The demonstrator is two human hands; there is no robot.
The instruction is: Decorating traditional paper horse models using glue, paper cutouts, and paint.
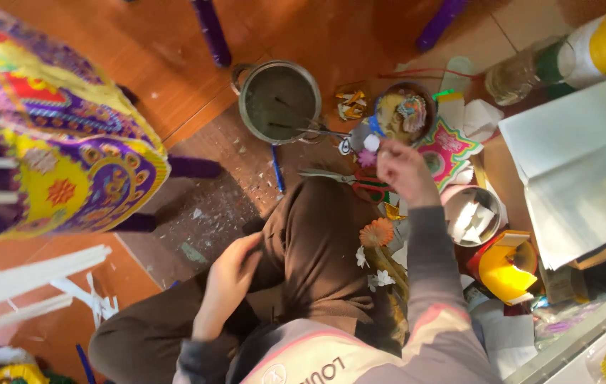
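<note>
I sit on the floor with my knees bent, in brown trousers. My right hand (404,169) reaches forward with its fingers pinched, near a small pink paper flower (368,158) and a bowl of coloured paper bits (404,112). Whether it holds anything I cannot tell. My left hand (230,274) rests on my left thigh, fingers curled against the cloth, holding nothing. Red-handled scissors (349,180) lie on my right knee. An orange paper flower (377,232) and small white flowers (381,279) lie beside my right forearm.
A grey metal pot (278,101) with a utensil stands ahead. A large yellow and purple decorated lantern (61,149) fills the left. White sticks (25,281) lie lower left. To the right are white paper sheets (573,171), a metal bowl (472,215), a yellow tape roll (506,274), a star cutout (449,149).
</note>
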